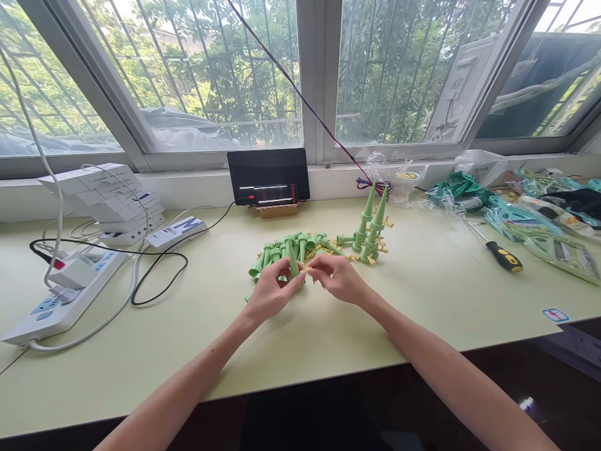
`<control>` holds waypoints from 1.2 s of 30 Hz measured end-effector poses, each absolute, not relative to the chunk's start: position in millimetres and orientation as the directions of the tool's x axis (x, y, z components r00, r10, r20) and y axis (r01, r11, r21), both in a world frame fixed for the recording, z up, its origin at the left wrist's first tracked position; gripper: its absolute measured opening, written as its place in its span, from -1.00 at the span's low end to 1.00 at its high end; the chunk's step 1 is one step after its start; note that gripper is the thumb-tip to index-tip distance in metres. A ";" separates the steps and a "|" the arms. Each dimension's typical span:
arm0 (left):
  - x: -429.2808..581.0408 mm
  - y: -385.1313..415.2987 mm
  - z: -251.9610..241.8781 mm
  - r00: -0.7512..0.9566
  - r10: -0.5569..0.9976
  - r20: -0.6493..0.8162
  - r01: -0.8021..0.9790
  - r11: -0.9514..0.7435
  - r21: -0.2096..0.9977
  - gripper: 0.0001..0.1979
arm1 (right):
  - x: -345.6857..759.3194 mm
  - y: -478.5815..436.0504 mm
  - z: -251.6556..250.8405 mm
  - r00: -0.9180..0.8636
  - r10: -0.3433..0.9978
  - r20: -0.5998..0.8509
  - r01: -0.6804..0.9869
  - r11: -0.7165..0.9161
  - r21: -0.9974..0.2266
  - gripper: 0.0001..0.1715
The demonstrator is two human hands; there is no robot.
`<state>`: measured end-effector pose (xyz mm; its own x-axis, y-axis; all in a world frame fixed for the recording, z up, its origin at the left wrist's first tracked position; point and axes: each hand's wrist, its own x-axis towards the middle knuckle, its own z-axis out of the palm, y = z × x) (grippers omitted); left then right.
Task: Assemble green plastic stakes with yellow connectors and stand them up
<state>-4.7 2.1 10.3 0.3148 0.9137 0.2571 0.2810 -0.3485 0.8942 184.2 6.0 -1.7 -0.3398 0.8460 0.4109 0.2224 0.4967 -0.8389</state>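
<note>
Two bare hands work over the middle of the pale yellow-green tabletop (300,344), between its front and back edges. The left hand (272,289) holds one tapered green plastic spike (292,260) upright, thumb and fingers closed around its lower part. The right hand (339,280) has its fingertips pinched narrowly on one small yellow plastic piece (307,270) at the spike's right side; the two parts seem to touch, though the fingers hide the joint.

Just behind the hands, toward the back edge, lies one heap of similar green plastic spikes (268,254), well over ten but too overlapped to count exactly, with loose yellow plastic bits (310,254) among them. Right of the heap stand two upright stacks of green spikes (375,232), with yellow pieces jutting from their sides.

Along the back edge, one black tablet (267,164) leans upright, with one dark phone (286,193) before it on one brown cardboard stand (279,212). Near the left edge are one long white power strip (96,285) and one pile of white boxes (122,210). Toward the right edge lies one black-and-yellow-handled screwdriver (504,257); one small blue-and-red-marked label (555,315) sits near the front edge.
</note>
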 end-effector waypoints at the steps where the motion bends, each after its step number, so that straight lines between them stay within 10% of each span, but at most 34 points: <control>1: -4.5 2.0 10.3 0.319 0.913 0.254 0.261 -0.342 0.902 -0.72 | 184.2 6.0 -1.7 -0.340 0.847 0.410 0.219 0.495 -0.841 -0.82; 36: -6.0 0.7 13.6 0.315 0.921 0.227 0.191 -0.296 0.936 -0.73 | 182.6 4.8 -2.3 -0.363 0.852 0.376 0.123 0.444 -0.887 -0.72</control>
<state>-6.0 0.7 13.6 0.3148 0.9215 0.2275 0.1908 -0.2962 0.9359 182.6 4.8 -2.3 -0.3632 0.8523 0.3763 0.1234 0.4443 -0.8873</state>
